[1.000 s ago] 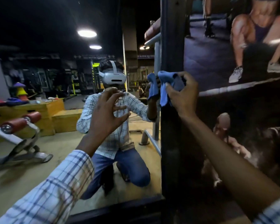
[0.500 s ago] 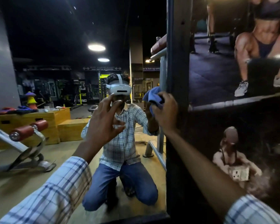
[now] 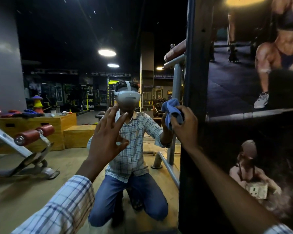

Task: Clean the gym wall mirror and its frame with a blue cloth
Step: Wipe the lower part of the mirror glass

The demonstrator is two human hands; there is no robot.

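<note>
Head view shows the right hand [image 3: 184, 127] clutching the bunched blue cloth [image 3: 172, 110] at centre right, where the mirror [image 3: 66, 48] meets its dark frame [image 3: 196, 81], the left hand [image 3: 107, 139] spread and empty, so flattening the cloth and stroking firmly along that seam would likely clean best.

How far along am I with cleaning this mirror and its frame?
Done: unclear; the mirror reflects the gym sharply, but pale specks show near its top. In hand: your right hand grips the blue cloth at the glass edge beside the dark frame; your left hand is spread open before the glass. Left: probably the frame above and below the cloth, and those specks.
</note>
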